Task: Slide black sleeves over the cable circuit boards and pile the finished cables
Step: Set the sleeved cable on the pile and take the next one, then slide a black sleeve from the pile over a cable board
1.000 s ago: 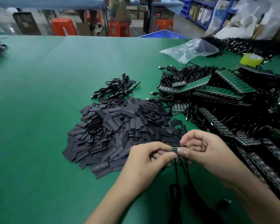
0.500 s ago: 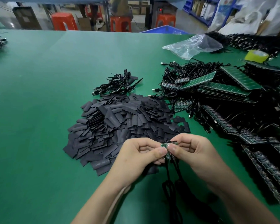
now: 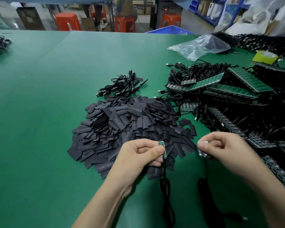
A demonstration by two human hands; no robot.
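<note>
While the small circuit board (image 3: 161, 148) stands upright, long axis vertical, pinched in the left hand (image 3: 138, 159) with its cable hanging toward the surface (image 3: 39, 112), the right hand (image 3: 220, 150) grips a second, blurred board (image 3: 201, 148) well apart, sleeve pile (image 3: 130, 127) just beyond, nearer the left, open surface leftward.

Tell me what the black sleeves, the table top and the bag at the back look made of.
Black sleeves: flat matte black tubing with faint print, likely heat-shrink plastic. Table top: smooth green mat with a soft sheen, probably rubber or vinyl. Bag: thin clear plastic film, crinkled and glossy.
</note>
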